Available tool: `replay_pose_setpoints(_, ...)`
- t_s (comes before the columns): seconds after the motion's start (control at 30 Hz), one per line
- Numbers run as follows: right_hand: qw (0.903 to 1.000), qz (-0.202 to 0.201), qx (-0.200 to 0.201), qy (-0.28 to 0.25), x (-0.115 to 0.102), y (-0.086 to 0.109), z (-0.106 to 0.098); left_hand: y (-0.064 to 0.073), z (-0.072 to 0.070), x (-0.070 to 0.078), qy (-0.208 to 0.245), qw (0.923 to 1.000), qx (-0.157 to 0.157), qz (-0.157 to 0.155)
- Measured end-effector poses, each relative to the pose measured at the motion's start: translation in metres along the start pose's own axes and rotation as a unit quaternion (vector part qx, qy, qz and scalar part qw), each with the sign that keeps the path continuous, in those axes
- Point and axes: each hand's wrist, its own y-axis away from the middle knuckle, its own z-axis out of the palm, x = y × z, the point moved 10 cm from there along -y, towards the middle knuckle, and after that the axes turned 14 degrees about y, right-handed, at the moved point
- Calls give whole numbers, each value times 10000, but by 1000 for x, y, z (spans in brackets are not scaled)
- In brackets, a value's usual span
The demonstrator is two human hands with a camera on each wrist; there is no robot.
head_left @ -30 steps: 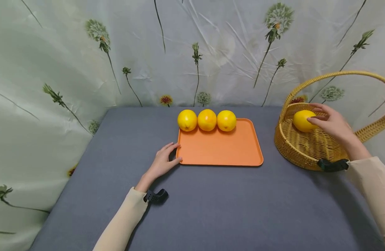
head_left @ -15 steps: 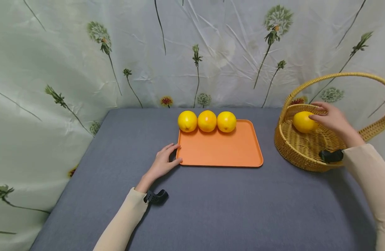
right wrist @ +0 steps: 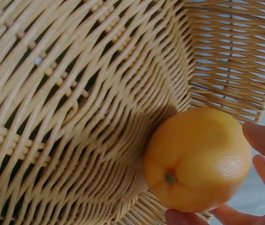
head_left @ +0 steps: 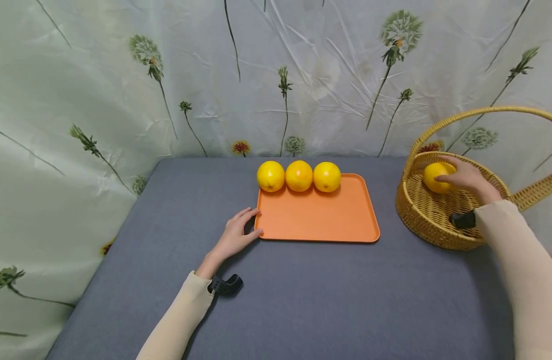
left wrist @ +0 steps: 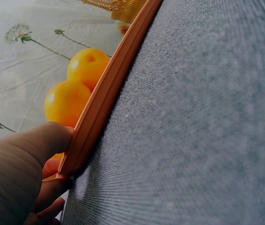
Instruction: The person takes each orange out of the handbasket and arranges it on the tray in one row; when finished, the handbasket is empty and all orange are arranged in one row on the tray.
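Observation:
My right hand reaches into the wicker basket on the right and holds an orange there. In the right wrist view, thumb and fingers spread around the orange, which lies close to the woven wall. My left hand touches the left end of the orange tray, thumb at the near corner and relaxed fingers along the short side. The left wrist view shows the thumb against the rim of the tray. Three oranges sit side by side along the tray's far left edge.
The basket's tall arched handle rises over the right forearm. A grey cloth covers the table. Behind it hangs a pale curtain printed with dandelions. Each wrist wears a black camera strap.
My right hand has closed in around the orange in the basket, its wrist and sleeve shifting left. The left hand stays at the tray, and the view has tilted slightly.

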Motion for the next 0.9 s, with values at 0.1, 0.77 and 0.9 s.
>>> replay_pose_setpoints(0.1,9998,6,21,218,3,-2,4,0,1,-1,29,10000,3,-16)
replay_pose_setpoints(0.77,9956,-133,500,778,1,-3,3,1,2,-3,42,10000,-32,-61)
replay_pose_setpoints(0.9,9967,-19,398,711,3,-1,2,-1,1,-2,1,10000,5,-28)
